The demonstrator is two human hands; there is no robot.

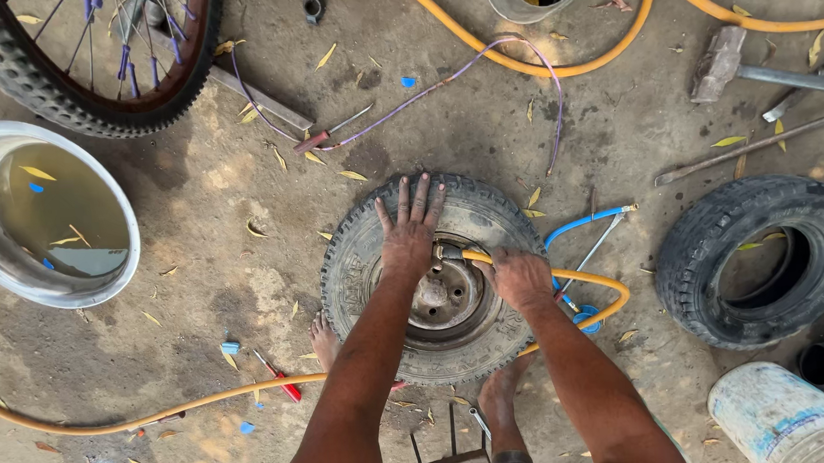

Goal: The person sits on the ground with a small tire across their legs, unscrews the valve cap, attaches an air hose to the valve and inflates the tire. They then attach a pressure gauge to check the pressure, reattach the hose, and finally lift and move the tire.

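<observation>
Left hand (410, 230) spread flat on small tyre (434, 276) at twelve o'clock; right hand (520, 277) closed around orange hose (582, 276) at three o'clock, nearer the hub.

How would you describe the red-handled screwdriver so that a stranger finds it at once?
Start at the small wheel under the left hand, then look down-left along the orange hose on the ground. The screwdriver lies across that hose. Its red handle sets it apart from the blue scraps nearby.
</observation>
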